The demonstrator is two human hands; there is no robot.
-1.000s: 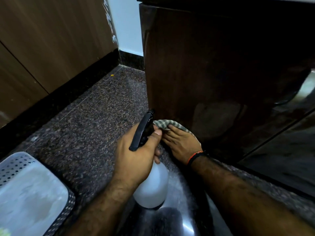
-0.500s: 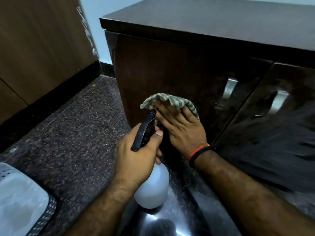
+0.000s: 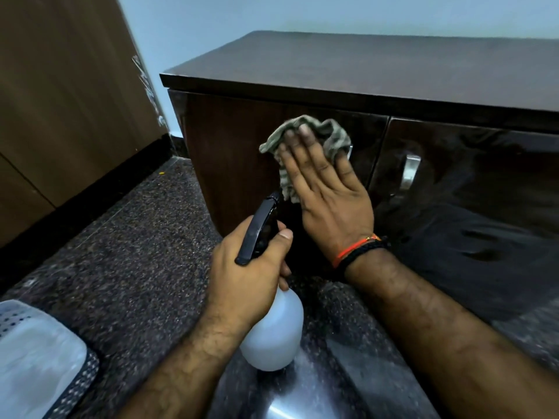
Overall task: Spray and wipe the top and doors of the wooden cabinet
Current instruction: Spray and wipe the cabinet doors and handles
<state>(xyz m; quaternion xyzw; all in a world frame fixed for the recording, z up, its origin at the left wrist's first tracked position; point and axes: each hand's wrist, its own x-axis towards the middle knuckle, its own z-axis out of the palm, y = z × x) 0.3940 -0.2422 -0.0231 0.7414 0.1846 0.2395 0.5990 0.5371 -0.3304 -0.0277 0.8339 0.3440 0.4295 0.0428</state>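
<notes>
My right hand [image 3: 329, 195] presses the crumpled green-checked cloth [image 3: 305, 137] flat-fingered against the dark glossy wooden cabinet's left door [image 3: 242, 152], left hand [image 3: 245, 267] gripping the white plastic spray bottle [image 3: 272, 331]; best to keep even pressure, overlapping strokes.

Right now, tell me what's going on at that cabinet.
A person is cleaning the dark wooden cabinet. The right hand presses a checked cloth flat against the upper part of the left door, fingers straight, covering most of that door's handle. The left hand grips a white spray bottle by its black trigger head, held low in front of the door, nozzle towards it. The right door and its metal handle are untouched at this moment.
</notes>
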